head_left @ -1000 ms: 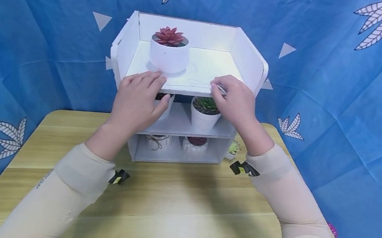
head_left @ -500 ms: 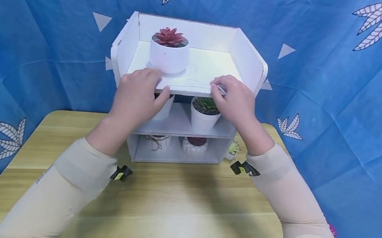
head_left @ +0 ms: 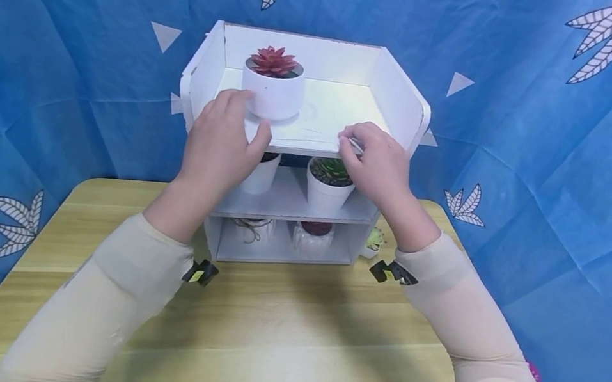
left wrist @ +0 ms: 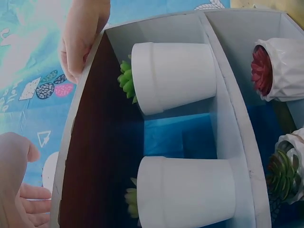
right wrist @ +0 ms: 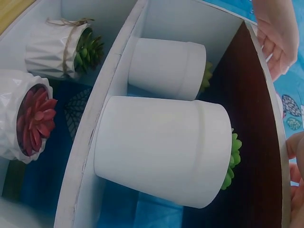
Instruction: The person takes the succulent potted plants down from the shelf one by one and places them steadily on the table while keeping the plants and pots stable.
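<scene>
On the shelf unit's top board [head_left: 328, 107] stands a white round pot with a red succulent [head_left: 274, 96]. My left hand [head_left: 220, 134] is at the pot's left front, thumb spread from the fingers. Its fingertips are against or very near the pot wall; contact is unclear. My right hand [head_left: 376, 161] rests at the board's front edge, right of the pot, fingers loosely bent. In the left wrist view the left hand [left wrist: 19, 180] shows beyond the board edge, the right hand [left wrist: 81, 42] farther up. I see no object held in either hand.
Two white pots with green succulents [head_left: 329, 191] [left wrist: 175, 76] stand on the middle shelf. Below are two patterned white pots, one with a red succulent [right wrist: 35, 118], one tied with twine [right wrist: 59, 50]. A small potted succulent [head_left: 373, 242] sits right of the unit on the wooden table [head_left: 274, 342].
My left hand has risen from the board's front edge and moved up and inward to the left side of the red succulent's pot. My right hand has stayed in place.
</scene>
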